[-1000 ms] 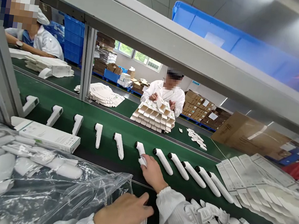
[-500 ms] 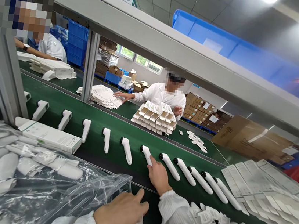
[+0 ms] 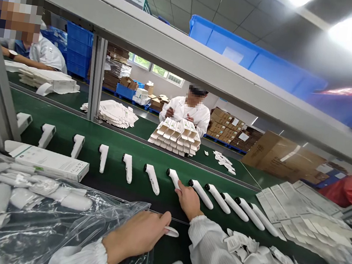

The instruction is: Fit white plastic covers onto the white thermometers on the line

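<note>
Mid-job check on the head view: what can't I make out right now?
All in the head view:
- Inner end of the slim white piece: hidden by the left hand.
- Lower end of the white handheld device: covered by the right hand.
- Count of parts inside the clear bag: folds, glare, overlap.
- Print on the flat carton: mostly too small.

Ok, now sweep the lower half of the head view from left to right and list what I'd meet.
Printed white box, left hand with a small white piece at its fingertips, right hand, fanned flat cartons.
</note>
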`<state>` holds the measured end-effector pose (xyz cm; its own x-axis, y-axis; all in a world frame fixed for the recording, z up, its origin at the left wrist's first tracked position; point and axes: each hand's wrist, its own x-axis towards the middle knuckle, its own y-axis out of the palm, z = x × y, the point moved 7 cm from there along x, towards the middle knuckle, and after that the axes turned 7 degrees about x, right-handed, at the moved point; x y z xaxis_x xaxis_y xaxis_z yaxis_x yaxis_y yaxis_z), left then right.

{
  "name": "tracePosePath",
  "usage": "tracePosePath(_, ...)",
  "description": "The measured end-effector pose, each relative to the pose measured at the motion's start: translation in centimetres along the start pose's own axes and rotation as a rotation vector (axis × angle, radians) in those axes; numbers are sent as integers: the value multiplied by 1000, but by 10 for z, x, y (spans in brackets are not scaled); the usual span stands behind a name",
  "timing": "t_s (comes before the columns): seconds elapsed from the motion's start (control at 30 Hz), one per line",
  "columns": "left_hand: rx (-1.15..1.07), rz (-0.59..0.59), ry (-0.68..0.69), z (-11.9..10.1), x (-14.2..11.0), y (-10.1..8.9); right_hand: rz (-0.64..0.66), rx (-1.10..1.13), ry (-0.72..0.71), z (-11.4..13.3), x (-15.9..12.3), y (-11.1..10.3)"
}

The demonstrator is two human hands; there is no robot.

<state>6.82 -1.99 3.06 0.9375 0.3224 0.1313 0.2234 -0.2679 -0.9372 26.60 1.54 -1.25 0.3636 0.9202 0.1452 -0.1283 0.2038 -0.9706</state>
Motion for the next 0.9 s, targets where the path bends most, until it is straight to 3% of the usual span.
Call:
tracePosePath(0.07,-15,-19,-14,2,1,-1,-84,160,6,0,-9,-15)
tracePosePath(0.13,-8,-43,-15,5,3,-1,-44,479,29,4,-21,-22)
tracePosePath(0.17,-2,-58,-12,6,3,0,78,675,37,10,-28,-20)
tracePosePath(0.27,23,-107,-14,11,6,0,636,1151,15,44,-58,-8)
tracePosePath(0.33,55,-138,-34,15,7,-3,811,1313,-1,56,-70,-11)
tracePosePath(0.4,81,-171,-81,19,8,-11,756,1417,27,53,-64,-14)
tracePosePath(0.47,84,-178,-156,21,6,-18,593,1448,90,42,-48,-12)
tracePosePath(0.57,58,-43,-148,5,3,-12,322,1335,150,25,-23,0)
tracePosePath(0.73,51,286,174,-53,-10,35,67,733,23,26,-4,17)
tracePosePath(0.9,110,269,212,-59,-11,47,38,196,-47,33,-6,27)
